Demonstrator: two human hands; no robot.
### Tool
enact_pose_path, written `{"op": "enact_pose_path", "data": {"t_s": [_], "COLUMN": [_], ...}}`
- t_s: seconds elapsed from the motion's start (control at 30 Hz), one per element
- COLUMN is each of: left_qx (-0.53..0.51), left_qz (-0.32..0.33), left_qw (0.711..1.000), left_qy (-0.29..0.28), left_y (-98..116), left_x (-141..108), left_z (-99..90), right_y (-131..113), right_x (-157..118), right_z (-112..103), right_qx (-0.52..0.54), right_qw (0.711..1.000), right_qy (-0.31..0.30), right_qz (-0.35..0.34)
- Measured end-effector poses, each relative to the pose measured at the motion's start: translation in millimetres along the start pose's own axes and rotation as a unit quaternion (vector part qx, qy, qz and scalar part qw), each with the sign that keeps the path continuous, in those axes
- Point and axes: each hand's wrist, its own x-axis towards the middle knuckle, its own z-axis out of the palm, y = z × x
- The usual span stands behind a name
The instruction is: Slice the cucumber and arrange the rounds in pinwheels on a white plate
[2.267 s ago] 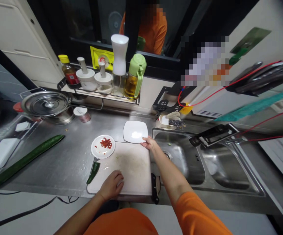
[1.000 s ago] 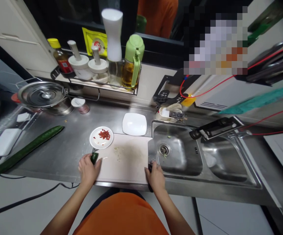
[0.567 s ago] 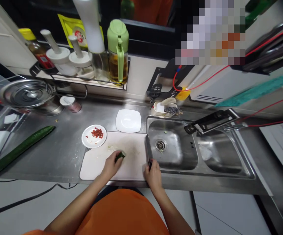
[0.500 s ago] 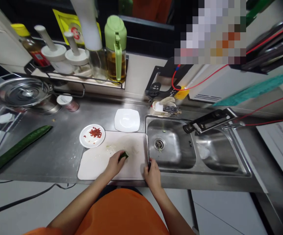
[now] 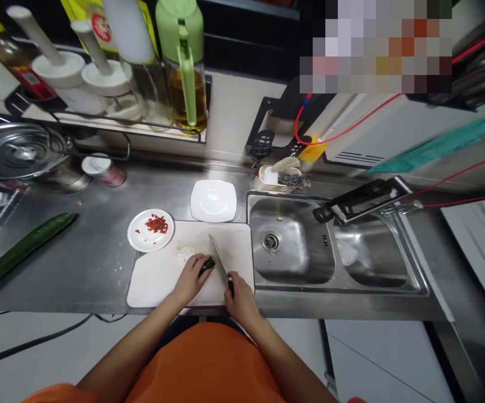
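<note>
A short dark green cucumber piece (image 5: pixel 207 266) lies on the white cutting board (image 5: pixel 154 282), with my left hand (image 5: pixel 192 277) closed round it. My right hand (image 5: pixel 239 296) grips the black handle of a knife (image 5: pixel 218 255). The blade points up and left over the board, just right of the cucumber piece. Pale wet bits are scattered on the board. At its upper left corner a round white plate (image 5: pixel 145 240) holds chopped red pieces (image 5: pixel 157 224). An unfilled white square plate (image 5: pixel 213 200) stands behind the board.
A long cucumber (image 5: pixel 28 249) lies at the left on the steel counter (image 5: pixel 86 268). Behind are a lidded pot (image 5: pixel 24 154), a small jar (image 5: pixel 104 169) and a shelf with an oil bottle (image 5: pixel 186 84). The double sink (image 5: pixel 292 246) is to the right.
My right hand and the knife have moved left, from the board's right edge to beside the cucumber piece. The view has shifted slightly. My left hand still holds the piece.
</note>
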Motion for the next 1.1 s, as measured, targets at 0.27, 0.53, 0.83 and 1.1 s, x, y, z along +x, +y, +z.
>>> {"op": "enact_pose_path", "data": {"t_s": [0.27,0.53,0.83,1.1], "left_qx": [0.012,0.003,0.023,0.026], "left_qz": [0.015,0.067,0.068,0.060], "left_qw": [0.998,0.995,0.995,0.995], "left_qy": [0.066,0.070,0.072,0.070], "left_y": [-13.1,-20.6,-21.2,-20.7], "left_x": [-1.2,-0.4,-1.5,-2.5], "left_z": [3.9,6.0,6.8,7.0], "right_y": [-21.5,-30.4,-44.5,-49.3], "right_x": [14.9,26.6,-3.8,-17.6], "right_z": [-12.2,-5.8,-23.5,-27.9], "right_qx": [-0.164,-0.197,-0.230,-0.229], "right_qw": [0.981,0.973,0.962,0.958], "right_qy": [-0.069,-0.110,-0.142,-0.158], "right_qz": [0.076,0.055,0.043,0.068]}}
